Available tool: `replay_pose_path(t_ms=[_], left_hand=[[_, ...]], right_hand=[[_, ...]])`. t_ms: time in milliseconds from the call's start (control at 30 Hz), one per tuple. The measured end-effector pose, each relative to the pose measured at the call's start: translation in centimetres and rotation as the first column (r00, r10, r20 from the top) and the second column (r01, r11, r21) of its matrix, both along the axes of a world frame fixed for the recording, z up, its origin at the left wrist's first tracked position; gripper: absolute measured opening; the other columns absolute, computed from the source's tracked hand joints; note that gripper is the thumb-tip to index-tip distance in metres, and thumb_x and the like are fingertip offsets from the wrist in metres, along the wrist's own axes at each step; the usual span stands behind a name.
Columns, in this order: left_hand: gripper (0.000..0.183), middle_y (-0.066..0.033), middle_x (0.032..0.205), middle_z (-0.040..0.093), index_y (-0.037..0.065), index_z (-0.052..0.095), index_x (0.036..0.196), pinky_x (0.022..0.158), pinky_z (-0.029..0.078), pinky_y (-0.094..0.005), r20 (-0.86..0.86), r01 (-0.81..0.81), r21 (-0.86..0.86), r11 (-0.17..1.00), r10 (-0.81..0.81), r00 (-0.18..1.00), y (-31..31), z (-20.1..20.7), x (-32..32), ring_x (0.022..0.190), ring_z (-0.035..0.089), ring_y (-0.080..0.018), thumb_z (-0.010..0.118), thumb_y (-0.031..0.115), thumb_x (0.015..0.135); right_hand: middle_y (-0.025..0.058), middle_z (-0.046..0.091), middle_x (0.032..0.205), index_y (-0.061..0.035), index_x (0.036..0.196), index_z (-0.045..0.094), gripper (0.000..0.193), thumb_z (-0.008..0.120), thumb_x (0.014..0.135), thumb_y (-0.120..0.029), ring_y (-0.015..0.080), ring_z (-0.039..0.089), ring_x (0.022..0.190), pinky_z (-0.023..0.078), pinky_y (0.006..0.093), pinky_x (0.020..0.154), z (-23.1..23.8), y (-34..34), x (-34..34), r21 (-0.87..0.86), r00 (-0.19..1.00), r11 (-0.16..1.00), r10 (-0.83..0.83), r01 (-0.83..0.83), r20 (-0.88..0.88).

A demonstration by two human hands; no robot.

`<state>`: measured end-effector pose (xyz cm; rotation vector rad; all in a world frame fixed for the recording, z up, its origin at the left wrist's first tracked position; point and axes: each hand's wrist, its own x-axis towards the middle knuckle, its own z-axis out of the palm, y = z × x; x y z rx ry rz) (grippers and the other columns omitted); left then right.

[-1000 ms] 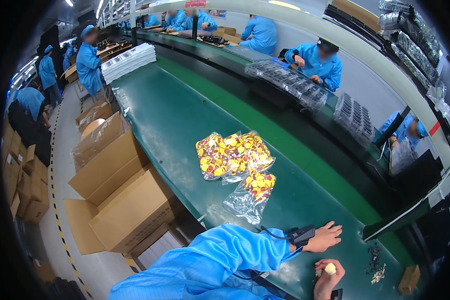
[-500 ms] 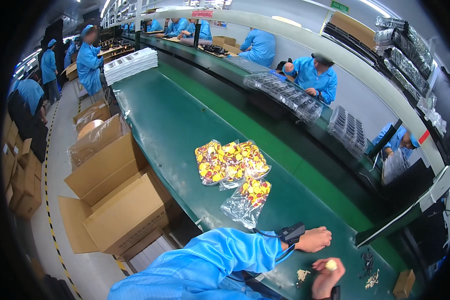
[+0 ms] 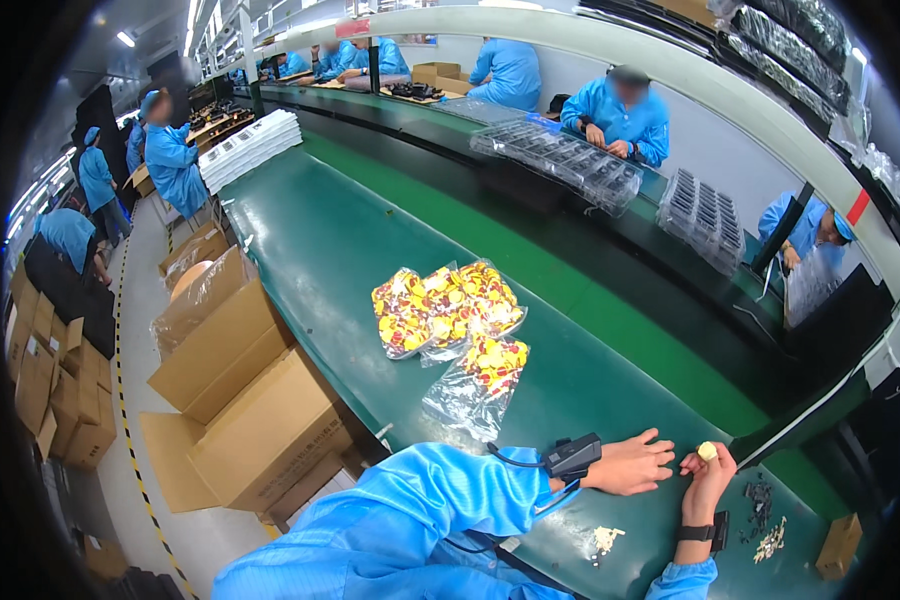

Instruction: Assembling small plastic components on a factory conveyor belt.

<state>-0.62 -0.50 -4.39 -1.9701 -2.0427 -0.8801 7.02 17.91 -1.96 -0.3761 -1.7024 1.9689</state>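
Two hands, one pale yellow piece (image 3: 708,451)

The right hand (image 3: 707,483) is closed around the piece; the left hand (image 3: 630,466), just apart from it, lies spread on the green bench (image 3: 330,240). Nearby sit two pale heaps (image 3: 606,540), one dark heap (image 3: 758,503) and one small brown box (image 3: 838,547). Farther out lie clear bags (image 3: 403,318) of yellow and red pieces, probably four, though overlaps blur the count. Bare surface runs beyond them to one white stack (image 3: 251,150); one open carton (image 3: 270,440) borders the near edge.

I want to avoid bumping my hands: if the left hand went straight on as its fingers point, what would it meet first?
Probably the right hand, holding a pale yellow piece; depth from the left hand is unclear.
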Motion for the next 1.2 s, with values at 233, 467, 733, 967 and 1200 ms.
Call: replay_pose_path(t_ms=[233, 467, 733, 967, 1200], left_hand=[[0.016, -0.0140, 0.110, 0.061, 0.001, 0.064, 0.095, 0.102, 0.039, -0.0451, -0.080, -0.016, -0.137, 0.990, 0.005, 0.997, 0.0, 0.2, 0.1, 0.122, 0.050, -0.0297, 0.062, 0.016, 0.088], [0.017, -0.0124, 0.095, 0.058, 0.001, 0.064, 0.088, 0.097, 0.038, -0.0427, 0.005, 0.006, 0.042, 0.999, -0.006, 1.000, -0.8, 2.1, 0.8, 0.109, 0.052, -0.0287, 0.067, 0.008, 0.073], [0.018, -0.0098, 0.071, 0.058, 0.001, 0.057, 0.078, 0.063, 0.044, -0.0393, 0.027, 0.079, 0.155, 0.985, -0.084, 0.996, -1.6, 2.8, 3.5, 0.072, 0.061, -0.0288, 0.068, 0.013, 0.071], [0.015, -0.0136, 0.069, 0.060, 0.000, 0.058, 0.077, 0.061, 0.047, -0.0418, 0.062, -0.116, -0.061, 0.991, 0.120, 0.991, -1.4, 2.7, 2.3, 0.069, 0.064, -0.0317, 0.067, 0.010, 0.069], [0.013, -0.0156, 0.067, 0.060, 0.000, 0.057, 0.073, 0.057, 0.046, -0.0433, 0.104, -0.124, -0.108, 0.986, 0.135, 0.985, -1.6, 2.4, 1.6, 0.066, 0.064, -0.0347, 0.067, 0.003, 0.065]], right_hand=[[0.0060, 0.056, 0.060, 0.0015, 0.082, 0.059, 0.013, 0.052, 0.092, -0.003, 0.0139, 0.055, 0.048, 0.042, 0.0245, 0.043, 1.1, -0.4, 1.5, 0.067, 0.983, 0.990, 0.116, -0.126, 0.143], [0.0008, 0.055, 0.061, -0.0001, 0.085, 0.060, 0.012, 0.050, 0.091, 0.001, 0.0062, 0.050, 0.046, 0.037, 0.0204, 0.040, 1.0, -0.5, 2.4, 0.259, 0.965, 0.956, 0.069, -0.136, 0.252], [-0.0010, 0.053, 0.065, -0.0009, 0.088, 0.061, 0.012, 0.050, 0.091, 0.002, 0.0042, 0.046, 0.047, 0.035, 0.0189, 0.039, 0.7, -0.6, 1.8, 0.297, 0.959, 0.944, 0.063, -0.147, 0.275], [-0.0005, 0.054, 0.066, 0.0000, 0.090, 0.061, 0.012, 0.050, 0.089, 0.002, 0.0044, 0.047, 0.048, 0.036, 0.0193, 0.040, 0.7, -0.7, 2.0, 0.310, 0.962, 0.943, 0.039, -0.125, 0.271], [0.0000, 0.054, 0.067, 0.0002, 0.091, 0.061, 0.011, 0.050, 0.089, 0.002, 0.0048, 0.049, 0.049, 0.037, 0.0189, 0.040, 0.7, -1.1, 2.0, 0.315, 0.959, 0.941, 0.036, -0.127, 0.282]])
